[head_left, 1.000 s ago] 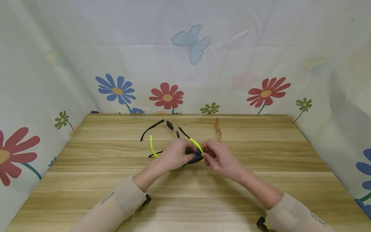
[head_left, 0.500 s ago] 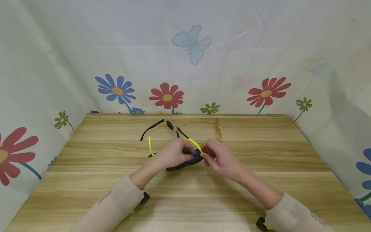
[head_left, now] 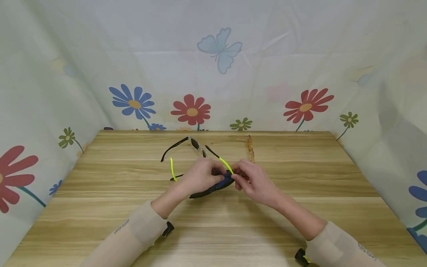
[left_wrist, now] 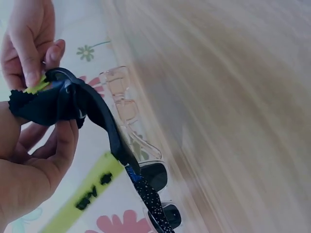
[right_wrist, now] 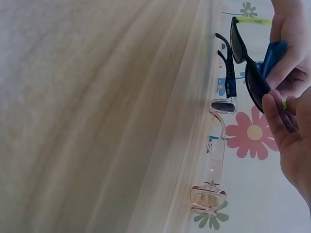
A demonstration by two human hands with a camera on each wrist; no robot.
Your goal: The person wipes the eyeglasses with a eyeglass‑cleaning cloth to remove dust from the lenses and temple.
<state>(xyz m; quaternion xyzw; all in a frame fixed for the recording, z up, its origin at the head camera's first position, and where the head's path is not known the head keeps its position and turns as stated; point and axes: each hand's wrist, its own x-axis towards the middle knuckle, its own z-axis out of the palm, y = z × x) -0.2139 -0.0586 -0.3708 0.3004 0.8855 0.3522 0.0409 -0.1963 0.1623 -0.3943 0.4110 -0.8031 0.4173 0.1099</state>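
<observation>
Black-framed sunglasses [head_left: 204, 193] with neon-yellow temples are held above the table between both hands, temples pointing toward the back. My right hand [head_left: 255, 183] pinches the frame's right corner by the yellow temple's hinge. My left hand [head_left: 200, 176] pinches a dark blue cloth [left_wrist: 41, 107] against the lens near that corner, thumb on one side and fingers on the other. In the right wrist view the cloth [right_wrist: 273, 58] sticks up behind the lens, and the left wrist view shows its zigzag edge. Part of the frame is hidden behind the left hand.
Clear-framed sunglasses [head_left: 194, 143] with black temples lie open on the wooden table [head_left: 293, 155] behind the hands. To their right are amber transparent glasses [head_left: 250, 144], partly covered by the right hand. A flower-print curtain [head_left: 260, 78] encloses the table's back and sides.
The sunglasses have tilted, so more of the front rim shows below the left hand than a second ago. The left hand has shifted slightly over the lens with the cloth; the right hand stays put.
</observation>
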